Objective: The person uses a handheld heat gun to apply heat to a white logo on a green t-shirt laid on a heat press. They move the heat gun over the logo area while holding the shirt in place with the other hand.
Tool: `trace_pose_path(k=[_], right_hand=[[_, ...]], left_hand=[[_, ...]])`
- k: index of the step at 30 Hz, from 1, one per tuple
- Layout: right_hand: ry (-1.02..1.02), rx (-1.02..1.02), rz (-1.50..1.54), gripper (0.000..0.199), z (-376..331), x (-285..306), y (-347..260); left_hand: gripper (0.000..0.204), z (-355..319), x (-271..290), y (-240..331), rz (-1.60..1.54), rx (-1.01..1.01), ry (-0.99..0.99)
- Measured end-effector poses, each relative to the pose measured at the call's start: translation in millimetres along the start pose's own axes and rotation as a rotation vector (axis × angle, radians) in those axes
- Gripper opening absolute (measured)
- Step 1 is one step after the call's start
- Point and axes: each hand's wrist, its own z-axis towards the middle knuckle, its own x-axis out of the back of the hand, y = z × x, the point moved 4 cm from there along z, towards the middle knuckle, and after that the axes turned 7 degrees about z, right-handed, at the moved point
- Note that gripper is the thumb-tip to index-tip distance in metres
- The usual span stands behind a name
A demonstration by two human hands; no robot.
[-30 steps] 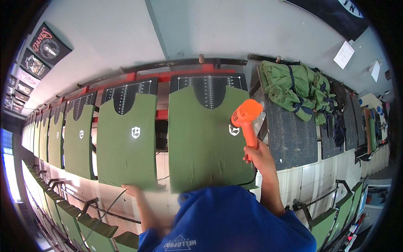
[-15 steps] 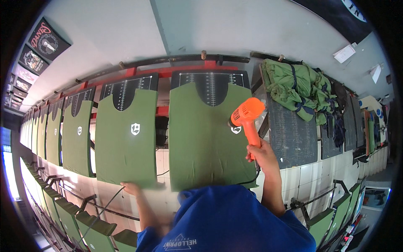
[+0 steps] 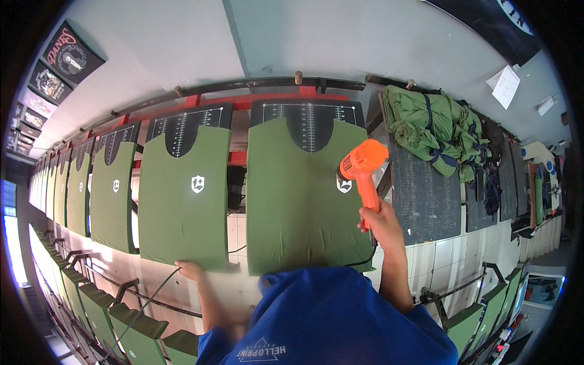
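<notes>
My right hand (image 3: 382, 225) is wrapped round the handle of an orange heat gun (image 3: 367, 156). Its dark nozzle is over the small white shield print (image 3: 344, 184) on a green shirt panel (image 3: 292, 207), partly covering it. That panel lies flat on a dark board marked with white scales. Down at the left, my left hand (image 3: 190, 269) has its fingers closed on a black cord (image 3: 147, 302), beside the lower edge of a second green panel (image 3: 176, 225). This one carries a white shield print (image 3: 198, 184) in full view. Another stretch of cord leaves the heat gun's handle and passes behind my blue shirt.
More green panels on boards (image 3: 112, 194) run off to the left in a row. Rolled green fabric bundles (image 3: 420, 115) with dark straps lie on a bare dark board (image 3: 426, 194) at the right. Behind me stand further racks of green panels (image 3: 137, 322), with metal frames (image 3: 125, 292).
The heat gun has shifted slightly to the right over the print, showing more of it. My left hand stays at about the same spot with the cord.
</notes>
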Motion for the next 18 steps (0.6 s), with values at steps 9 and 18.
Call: trace_pose_path(k=[9,18], right_hand=[[-0.023,0.005,-0.056,0.023,-5.2,-2.9,-3.6],[-0.040,-0.035,-0.062,0.026,-13.6,2.1,-2.8]], left_hand=[[0.066,9.2,-1.1,-7.4,-0.036,-0.019,0.034],[0.067,18.9,-2.6,-16.4,-0.046,-0.025,0.012]])
